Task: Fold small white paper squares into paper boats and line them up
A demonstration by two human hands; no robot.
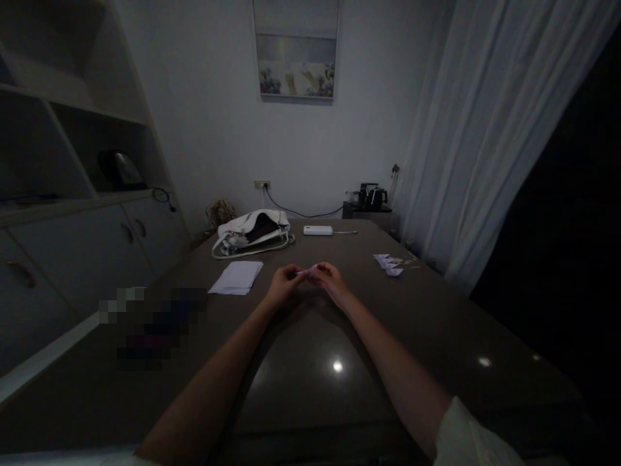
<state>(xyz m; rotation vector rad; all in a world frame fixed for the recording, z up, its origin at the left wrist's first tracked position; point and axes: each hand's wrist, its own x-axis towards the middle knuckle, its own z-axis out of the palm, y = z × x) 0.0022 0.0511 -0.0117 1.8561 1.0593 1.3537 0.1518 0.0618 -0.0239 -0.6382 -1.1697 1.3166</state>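
Over the middle of the dark table, my left hand [284,283] and my right hand [330,282] meet and pinch a small piece of pale purple paper [306,272] between them. Its exact shape is mostly hidden by my fingers. Left of my hands lies a stack of white paper sheets [237,277]. To the right, several small folded paper pieces [388,264] sit in a group, with small light-coloured bits [407,261] beside them.
A white handbag [255,228] stands open at the back left of the table [310,382]. A white power bank [317,230] with a short cable lies at the far edge. Blurred dark items [165,327] lie at the left. A white curtain [466,129] hangs on the right.
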